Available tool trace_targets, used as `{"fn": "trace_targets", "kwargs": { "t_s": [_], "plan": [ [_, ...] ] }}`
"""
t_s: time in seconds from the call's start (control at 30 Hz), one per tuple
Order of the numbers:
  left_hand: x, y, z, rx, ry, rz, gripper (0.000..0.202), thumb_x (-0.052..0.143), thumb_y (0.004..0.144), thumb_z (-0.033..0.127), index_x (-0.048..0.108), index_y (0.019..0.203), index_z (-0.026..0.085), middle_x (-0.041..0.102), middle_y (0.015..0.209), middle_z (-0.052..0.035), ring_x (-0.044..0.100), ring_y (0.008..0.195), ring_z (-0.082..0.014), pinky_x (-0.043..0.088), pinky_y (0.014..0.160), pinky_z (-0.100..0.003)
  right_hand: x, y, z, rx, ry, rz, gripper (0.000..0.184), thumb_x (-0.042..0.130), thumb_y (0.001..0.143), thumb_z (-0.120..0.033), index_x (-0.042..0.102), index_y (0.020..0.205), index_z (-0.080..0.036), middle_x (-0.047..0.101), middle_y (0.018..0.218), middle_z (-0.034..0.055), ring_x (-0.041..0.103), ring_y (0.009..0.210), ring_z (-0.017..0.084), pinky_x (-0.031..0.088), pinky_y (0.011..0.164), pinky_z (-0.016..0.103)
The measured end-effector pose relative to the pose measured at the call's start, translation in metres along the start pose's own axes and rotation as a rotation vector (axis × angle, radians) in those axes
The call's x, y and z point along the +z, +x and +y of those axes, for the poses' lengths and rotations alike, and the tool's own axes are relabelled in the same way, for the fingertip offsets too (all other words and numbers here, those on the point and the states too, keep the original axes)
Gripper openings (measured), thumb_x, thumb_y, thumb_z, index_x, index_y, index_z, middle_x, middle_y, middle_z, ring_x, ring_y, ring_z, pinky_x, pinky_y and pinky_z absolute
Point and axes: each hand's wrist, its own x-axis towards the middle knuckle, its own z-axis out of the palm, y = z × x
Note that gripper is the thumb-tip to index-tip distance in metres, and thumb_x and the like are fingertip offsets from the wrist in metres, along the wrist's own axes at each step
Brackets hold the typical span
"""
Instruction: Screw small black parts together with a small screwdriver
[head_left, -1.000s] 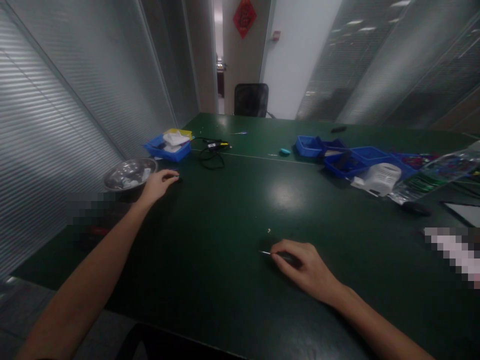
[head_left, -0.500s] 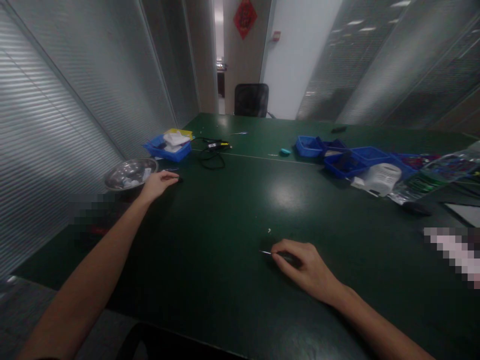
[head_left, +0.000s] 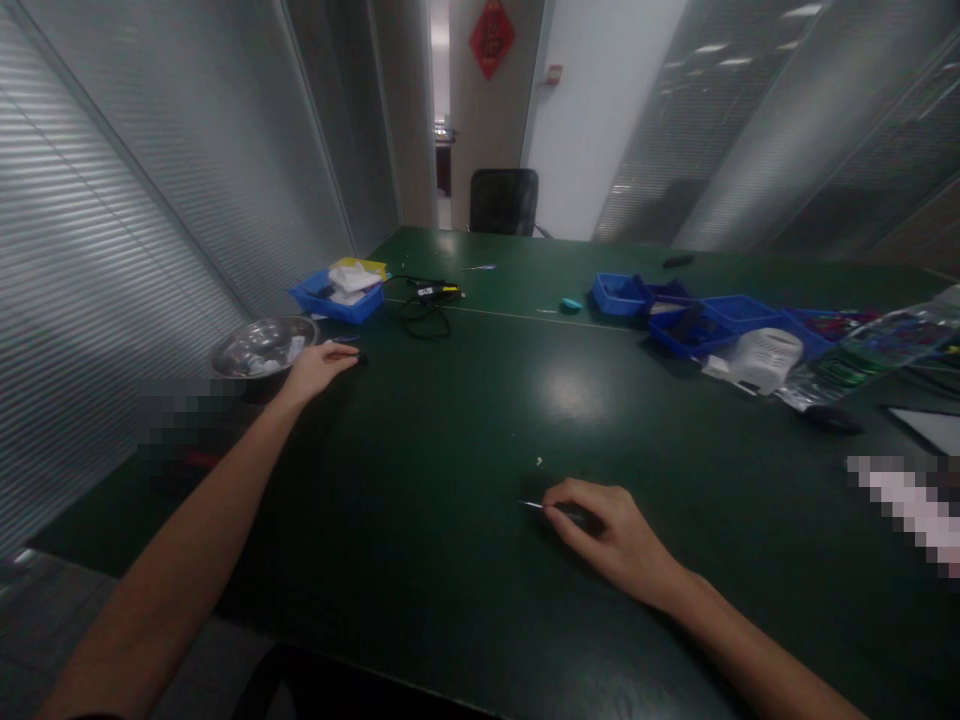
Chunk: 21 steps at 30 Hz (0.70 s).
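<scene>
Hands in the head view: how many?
2: the left hand beside the metal bowl, at a small dark object; the right hand nearer the camera, holding a thin tool. No others show.

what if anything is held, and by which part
The right hand holds a metal-tipped tool, pinched just behind its bare tip. The left hand is at a small dark thing; hold unclear.

Open green tabletop is running between the left hand and the right hand. A metal bowl is obstructing the left hand's outer side; blue trays and a bottle are barring the far right.
</scene>
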Motion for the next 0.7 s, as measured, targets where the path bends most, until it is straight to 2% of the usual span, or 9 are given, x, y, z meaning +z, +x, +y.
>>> {"fn": "trace_targets", "kwargs": {
  "t_s": [0.17,0.3,0.4,0.5,0.7],
  "plan": [
    [0.000,0.000,0.000,0.025,0.024,-0.012,0.041,0.077,0.075,0.046,0.079,0.106,0.019,0.077,0.107,-0.0122,0.073,0.097,-0.0272,0.054,0.095,-0.042,0.000,0.000,0.000,-0.002,0.002,-0.002,0.019,0.055,0.104,-0.030,0.071,0.100,-0.020,0.075,0.089,0.0036,0.071,0.073,0.016,0.055,0.066,0.027],
    [0.007,-0.003,0.014,0.035,0.042,-0.072,0.038,0.079,0.073,0.049,0.080,0.098,0.021,0.078,0.102,-0.0097,0.073,0.094,-0.0265,0.056,0.088,-0.039,0.000,0.000,0.001,-0.004,0.007,-0.002,0.018,0.055,0.104,-0.030,0.070,0.101,-0.020,0.075,0.090,0.0040,0.071,0.074,0.017,0.055,0.067,0.027],
    [0.022,-0.014,0.040,0.042,0.055,-0.197,0.038,0.080,0.073,0.051,0.079,0.098,0.022,0.078,0.097,-0.0083,0.072,0.089,-0.0259,0.057,0.080,-0.036,0.000,-0.001,0.002,0.008,0.012,-0.010,0.018,0.055,0.104,-0.030,0.070,0.101,-0.021,0.074,0.091,0.0032,0.070,0.074,0.016,0.053,0.066,0.027],
    [0.045,-0.036,0.076,0.085,0.034,-0.338,0.035,0.078,0.078,0.050,0.078,0.100,0.022,0.077,0.098,-0.0084,0.072,0.087,-0.0250,0.056,0.075,-0.036,0.000,-0.001,0.002,0.013,0.017,-0.012,0.016,0.056,0.104,-0.029,0.070,0.101,-0.021,0.074,0.090,0.0022,0.070,0.074,0.016,0.052,0.068,0.027],
    [0.096,-0.106,0.150,0.336,-0.115,-0.600,0.028,0.071,0.090,0.045,0.076,0.105,0.022,0.073,0.105,-0.0087,0.066,0.084,-0.0193,0.052,0.073,-0.033,-0.001,0.000,0.000,0.014,0.027,-0.006,0.015,0.056,0.104,-0.028,0.069,0.101,-0.021,0.073,0.090,0.0021,0.069,0.075,0.016,0.051,0.070,0.027]
  ]
}}
